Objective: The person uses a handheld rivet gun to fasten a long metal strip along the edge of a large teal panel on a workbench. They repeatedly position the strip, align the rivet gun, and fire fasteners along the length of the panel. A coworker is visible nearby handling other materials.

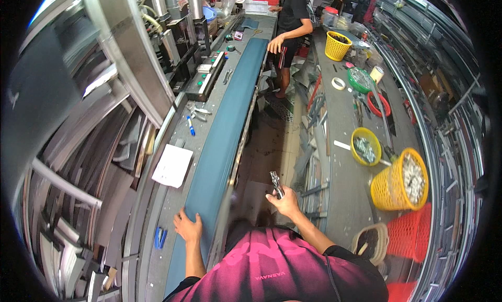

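Head view shows our left hand laid on the near part of a long blue-grey strip, thumb and fingers apart, nothing gripped between them. The strip runs lengthwise along the left bench, from near us toward the far end. Our right hand is clamped around a plier-like metal tool, held up over the gap between the two benches, its head pointing away from us.

Left of the strip we see a white sheet of paper, with blue pens nearer to us and a blue marker farther off. Beyond the marker lie pliers, then a control box with green buttons, and a wrench between that box and the strip.

At the strip's far end stands a co-worker, one hand just beside its edge.

On the right bench we have a yellow basket of small pale pieces, a yellow bowl of shiny bits, a green bowl and a roll of tape.
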Available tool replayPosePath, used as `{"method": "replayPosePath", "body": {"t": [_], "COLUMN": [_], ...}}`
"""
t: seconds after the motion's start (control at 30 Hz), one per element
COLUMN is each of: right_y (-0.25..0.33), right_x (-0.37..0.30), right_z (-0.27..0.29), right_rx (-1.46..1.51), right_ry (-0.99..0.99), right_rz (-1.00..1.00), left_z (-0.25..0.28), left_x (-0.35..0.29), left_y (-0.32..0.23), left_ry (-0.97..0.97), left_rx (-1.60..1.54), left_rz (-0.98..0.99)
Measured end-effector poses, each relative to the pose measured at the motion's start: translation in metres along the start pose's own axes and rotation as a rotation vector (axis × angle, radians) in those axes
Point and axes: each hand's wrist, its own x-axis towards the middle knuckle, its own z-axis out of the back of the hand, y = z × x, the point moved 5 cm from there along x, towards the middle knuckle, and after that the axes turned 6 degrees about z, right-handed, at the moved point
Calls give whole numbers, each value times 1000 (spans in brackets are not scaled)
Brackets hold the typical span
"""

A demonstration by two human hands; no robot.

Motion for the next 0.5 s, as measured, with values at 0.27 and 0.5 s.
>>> {"method": "replayPosePath", "body": {"t": [0.27, 0.5], "right_y": [-12, 14], "right_x": [207, 406], "right_z": [24, 17], "right_rx": [-34, -245], "right_ry": [320, 559], "right_rz": [37, 379], "left_z": [-62, -130], "left_x": [109, 217], "left_y": [-178, -344], "left_ry": [-8, -11], "left_rx": [-82, -216], "left_rz": [-35, -76]}}
